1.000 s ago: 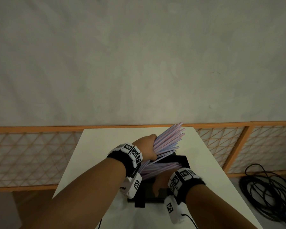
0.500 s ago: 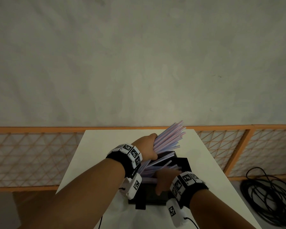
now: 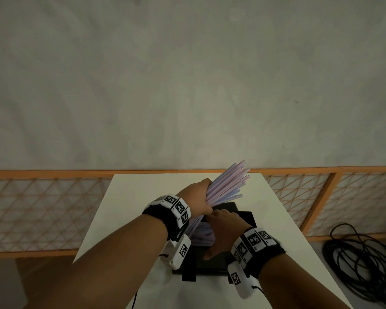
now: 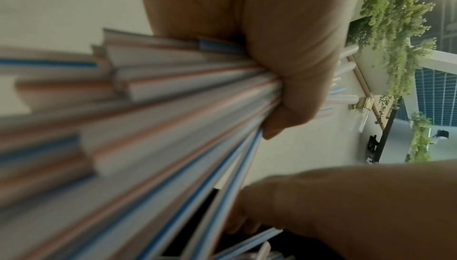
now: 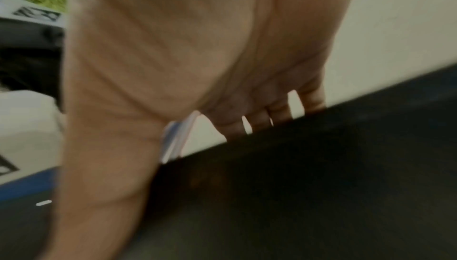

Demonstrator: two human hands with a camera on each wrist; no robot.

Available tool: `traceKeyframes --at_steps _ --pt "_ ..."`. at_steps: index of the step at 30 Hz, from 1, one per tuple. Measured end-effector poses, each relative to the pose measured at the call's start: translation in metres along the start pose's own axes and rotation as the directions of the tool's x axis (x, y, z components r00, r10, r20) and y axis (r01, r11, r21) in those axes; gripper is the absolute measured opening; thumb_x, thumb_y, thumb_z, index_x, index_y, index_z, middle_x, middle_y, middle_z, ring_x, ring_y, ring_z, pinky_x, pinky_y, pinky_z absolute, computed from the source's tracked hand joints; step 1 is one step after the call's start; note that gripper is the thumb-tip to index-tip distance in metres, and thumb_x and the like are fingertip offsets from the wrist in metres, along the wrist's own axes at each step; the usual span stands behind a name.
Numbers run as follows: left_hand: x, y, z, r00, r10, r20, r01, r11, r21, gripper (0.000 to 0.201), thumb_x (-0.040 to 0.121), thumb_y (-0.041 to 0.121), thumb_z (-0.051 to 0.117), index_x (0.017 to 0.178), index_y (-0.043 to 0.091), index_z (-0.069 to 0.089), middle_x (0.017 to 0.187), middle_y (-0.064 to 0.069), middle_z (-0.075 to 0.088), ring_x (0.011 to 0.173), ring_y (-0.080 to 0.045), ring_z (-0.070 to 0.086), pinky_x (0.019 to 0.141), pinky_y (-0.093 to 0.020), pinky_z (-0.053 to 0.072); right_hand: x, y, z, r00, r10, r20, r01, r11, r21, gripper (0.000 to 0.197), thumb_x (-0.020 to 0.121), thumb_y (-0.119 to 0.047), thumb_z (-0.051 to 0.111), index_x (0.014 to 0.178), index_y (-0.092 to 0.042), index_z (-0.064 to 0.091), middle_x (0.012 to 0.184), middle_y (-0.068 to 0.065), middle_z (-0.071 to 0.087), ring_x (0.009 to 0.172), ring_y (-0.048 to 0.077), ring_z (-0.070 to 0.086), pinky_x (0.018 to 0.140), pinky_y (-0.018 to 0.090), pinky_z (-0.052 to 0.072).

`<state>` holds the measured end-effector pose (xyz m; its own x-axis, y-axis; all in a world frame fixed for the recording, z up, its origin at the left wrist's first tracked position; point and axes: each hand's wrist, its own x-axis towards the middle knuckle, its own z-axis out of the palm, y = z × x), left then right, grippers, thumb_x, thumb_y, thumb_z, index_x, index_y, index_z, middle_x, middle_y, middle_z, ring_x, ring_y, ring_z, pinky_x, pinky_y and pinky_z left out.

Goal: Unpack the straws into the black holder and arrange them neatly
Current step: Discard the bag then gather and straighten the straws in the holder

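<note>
My left hand [image 3: 201, 197] grips a thick bundle of pink, blue and white straws [image 3: 225, 186], fanned up and to the right above the black holder [image 3: 246, 219] on the table. In the left wrist view the left hand's fingers [image 4: 291, 68] wrap tightly round the straws [image 4: 148, 117]. My right hand [image 3: 223, 233] lies over the holder just below the left hand. In the right wrist view, the right hand's fingers [image 5: 257, 119] hook over a black edge of the holder [image 5: 296, 186] with the tips hidden, and the thumb is on the near side. More straws [image 3: 201, 235] lie inside the holder.
The holder stands mid-way along a narrow white table [image 3: 132, 197]. An orange lattice fence [image 3: 54, 208] runs behind the table, under a grey wall. A coil of black cables [image 3: 361, 264] lies on the floor to the right.
My right hand has moved from among the loose straws in the holder up to its far edge, close under the left hand. The left hand keeps its hold on the bundle.
</note>
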<state>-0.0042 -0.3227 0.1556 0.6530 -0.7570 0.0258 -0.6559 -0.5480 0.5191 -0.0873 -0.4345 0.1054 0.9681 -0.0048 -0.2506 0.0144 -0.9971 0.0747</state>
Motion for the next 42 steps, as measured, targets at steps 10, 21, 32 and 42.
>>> traceKeyframes --at_steps 10,21,32,42 --pt "0.002 -0.002 0.002 1.000 0.004 0.025 -0.004 1.000 0.024 0.048 0.069 0.015 0.071 0.108 0.008 0.044 0.097 -0.014 0.059 0.082 -0.032 0.061 0.069 -0.037 0.051 -0.005 0.009 0.025 0.953 0.122 0.279 -0.184 0.961 0.206 0.084 0.064 -0.080 0.051 0.120 -0.017 0.056 0.116 0.005 0.061 0.108 0.023 0.056 0.096 0.037 0.041" --pt "0.006 0.006 0.031 0.985 0.081 0.153 -0.121 0.954 0.275 0.038 0.075 0.016 0.067 0.105 0.009 0.045 0.090 -0.012 0.059 0.078 -0.028 0.058 0.063 -0.032 0.045 -0.078 0.078 0.026 0.621 0.731 -0.283 0.131 0.260 0.957 0.017 0.093 -0.022 0.048 0.095 -0.023 0.065 0.101 0.003 0.068 0.101 0.024 0.063 0.088 0.038 0.048" --pt "0.004 -0.012 0.058 0.947 -0.033 0.319 -0.106 0.907 0.408 0.076 0.064 0.055 0.076 0.119 0.011 0.046 0.116 -0.014 0.055 0.103 -0.033 0.057 0.087 -0.045 0.051 -0.057 0.039 0.038 0.758 0.611 -0.230 0.075 0.268 0.960 0.033 0.098 -0.025 0.041 0.123 -0.008 0.055 0.111 -0.003 0.054 0.105 0.011 0.049 0.094 0.022 0.033" --pt "-0.028 -0.034 0.031 0.971 -0.017 0.239 -0.067 0.938 0.340 0.083 0.078 0.073 0.048 0.137 0.015 0.040 0.139 -0.009 0.044 0.128 -0.027 0.040 0.107 -0.045 0.036 -0.056 0.043 0.055 0.854 0.426 -0.299 -0.132 0.733 0.667 0.064 0.093 -0.048 0.041 0.145 -0.014 0.029 0.154 0.003 0.027 0.142 0.018 0.024 0.114 0.026 0.015"
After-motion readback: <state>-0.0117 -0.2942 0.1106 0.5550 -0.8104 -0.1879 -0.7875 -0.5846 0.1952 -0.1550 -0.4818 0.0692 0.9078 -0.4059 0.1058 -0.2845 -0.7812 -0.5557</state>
